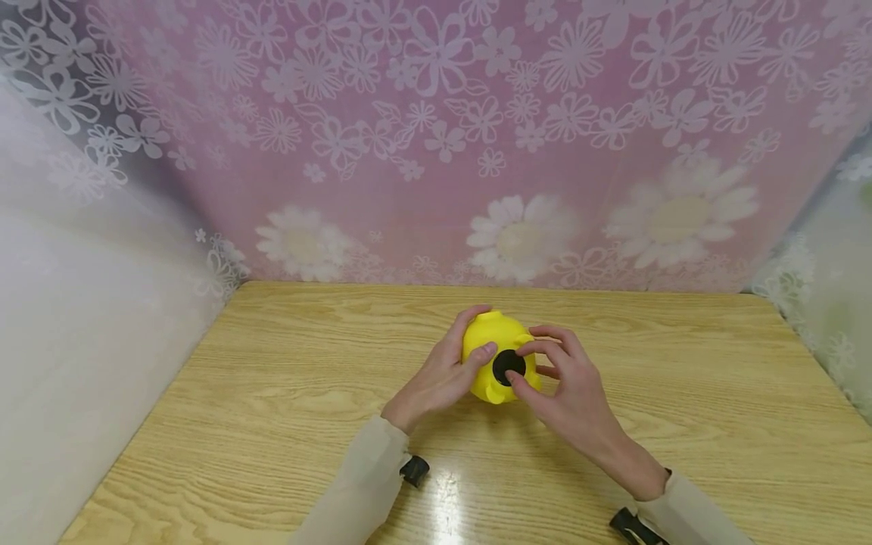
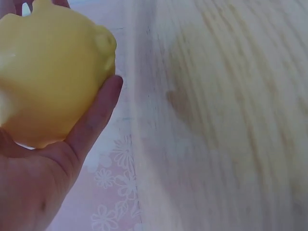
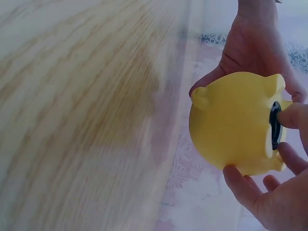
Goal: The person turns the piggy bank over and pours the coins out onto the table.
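Left sleeve: pale beige (image 1: 361, 473), running out of the bottom edge; a small black piece (image 1: 414, 471) shows beside the cuff, too partly covered to name
Left hand: the left hand (image 1: 439, 372) wraps the yellow body from its left side, fingers curled round behind it and thumb laid across the near face; in the head view most of those fingers are hidden
Yellow body: the rounded yellow body (image 1: 496, 331) is between the two hands, over the wooden table (image 1: 272, 393), its black disc towards the head camera; whether any part touches the wood is hard to make out
Handling: probably light, hollow and fairly stiff, with a smooth skin that may turn in the palm; the broad round side looks the best hold, the short knobs a poorer one; likely not very fragile
Black disc: the black disc (image 1: 509, 365) sits in the near face, partly covered by fingertips; with little rim to catch, its edge seems the place to pinch
Right hand: the right hand (image 1: 577, 384) pinches at the disc with thumb and forefinger, while another fingertip touches the body
Right sleeve: beige (image 1: 688, 511), cut off below, with a dark piece (image 1: 635, 525) beside it
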Demonstrator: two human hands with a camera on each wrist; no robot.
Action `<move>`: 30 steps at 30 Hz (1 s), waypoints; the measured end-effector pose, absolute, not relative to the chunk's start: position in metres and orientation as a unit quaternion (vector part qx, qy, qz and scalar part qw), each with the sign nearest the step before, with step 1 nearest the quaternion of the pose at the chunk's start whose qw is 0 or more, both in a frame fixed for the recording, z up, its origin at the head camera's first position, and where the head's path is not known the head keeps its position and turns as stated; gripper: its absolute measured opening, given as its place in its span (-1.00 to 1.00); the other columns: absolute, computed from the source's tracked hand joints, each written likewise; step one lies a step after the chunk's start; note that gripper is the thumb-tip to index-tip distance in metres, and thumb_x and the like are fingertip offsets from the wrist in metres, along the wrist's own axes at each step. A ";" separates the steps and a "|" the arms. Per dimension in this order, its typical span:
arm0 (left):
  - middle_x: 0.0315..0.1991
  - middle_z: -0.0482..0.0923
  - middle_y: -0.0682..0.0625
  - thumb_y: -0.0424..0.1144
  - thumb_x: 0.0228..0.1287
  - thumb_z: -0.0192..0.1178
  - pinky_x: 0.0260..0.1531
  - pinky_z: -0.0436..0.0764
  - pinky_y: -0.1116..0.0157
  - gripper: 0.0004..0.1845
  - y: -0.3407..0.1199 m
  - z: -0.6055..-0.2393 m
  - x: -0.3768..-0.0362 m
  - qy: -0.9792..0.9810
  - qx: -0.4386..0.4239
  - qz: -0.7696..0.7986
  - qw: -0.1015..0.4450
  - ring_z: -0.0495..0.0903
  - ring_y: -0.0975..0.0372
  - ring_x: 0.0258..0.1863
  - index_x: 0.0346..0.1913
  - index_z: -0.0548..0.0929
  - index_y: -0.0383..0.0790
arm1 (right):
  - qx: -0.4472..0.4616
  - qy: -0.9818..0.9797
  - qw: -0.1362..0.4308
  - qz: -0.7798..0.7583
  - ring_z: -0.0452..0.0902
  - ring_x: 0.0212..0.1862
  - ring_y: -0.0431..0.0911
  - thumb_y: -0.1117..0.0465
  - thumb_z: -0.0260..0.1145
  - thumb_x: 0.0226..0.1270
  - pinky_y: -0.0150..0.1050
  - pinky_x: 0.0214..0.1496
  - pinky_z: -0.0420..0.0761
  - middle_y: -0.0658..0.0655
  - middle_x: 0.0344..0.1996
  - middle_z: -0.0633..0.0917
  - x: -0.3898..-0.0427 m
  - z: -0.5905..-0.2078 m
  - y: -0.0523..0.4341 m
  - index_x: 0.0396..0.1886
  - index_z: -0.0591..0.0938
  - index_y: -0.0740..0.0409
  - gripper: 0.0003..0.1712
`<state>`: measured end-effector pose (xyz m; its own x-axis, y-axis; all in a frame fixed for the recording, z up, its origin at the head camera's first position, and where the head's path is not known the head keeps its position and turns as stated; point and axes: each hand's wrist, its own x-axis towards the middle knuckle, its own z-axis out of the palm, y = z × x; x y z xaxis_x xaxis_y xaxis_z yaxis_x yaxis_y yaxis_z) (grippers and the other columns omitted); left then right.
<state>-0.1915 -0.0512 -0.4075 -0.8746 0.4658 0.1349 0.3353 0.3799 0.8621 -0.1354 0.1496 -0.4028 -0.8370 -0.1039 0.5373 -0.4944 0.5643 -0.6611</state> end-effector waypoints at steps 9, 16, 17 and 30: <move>0.33 0.37 0.01 0.29 0.49 -0.02 -0.03 0.62 0.24 -0.33 -0.049 -0.408 -0.188 0.839 0.234 0.490 0.021 0.52 0.17 0.02 0.56 0.09 0.34 | 0.133 -0.868 0.191 0.437 0.63 0.07 0.21 0.36 0.62 0.05 0.06 -0.11 0.77 0.24 0.15 0.51 -0.134 -0.398 0.144 -0.22 0.65 0.21 -0.66; 0.39 0.33 0.00 0.32 0.45 0.02 -0.03 0.62 0.20 -0.28 -0.047 -0.408 -0.188 0.849 0.219 0.481 -0.002 0.50 0.15 0.05 0.56 0.09 0.33 | 0.096 -0.874 0.155 0.451 0.60 0.10 0.23 0.35 0.60 0.08 0.09 -0.06 0.77 0.26 0.15 0.51 -0.137 -0.390 0.139 -0.25 0.65 0.23 -0.71; 0.39 0.32 0.01 0.31 0.45 0.03 -0.03 0.62 0.20 -0.29 -0.047 -0.408 -0.188 0.849 0.218 0.481 -0.002 0.50 0.15 0.05 0.56 0.09 0.34 | 0.094 -0.874 0.153 0.452 0.60 0.10 0.23 0.35 0.60 0.07 0.09 -0.06 0.77 0.26 0.15 0.51 -0.138 -0.389 0.139 -0.26 0.65 0.23 -0.71; 0.40 0.32 -0.04 0.27 0.48 0.04 -0.05 0.66 0.23 -0.29 -0.043 -0.401 -0.192 0.835 0.220 0.504 -0.016 0.52 0.13 0.04 0.57 0.09 0.30 | 0.149 -0.866 0.219 0.424 0.69 -0.02 0.25 0.41 0.61 -0.02 0.06 -0.21 0.77 0.31 0.21 0.48 -0.145 -0.389 0.149 -0.23 0.63 0.27 -0.64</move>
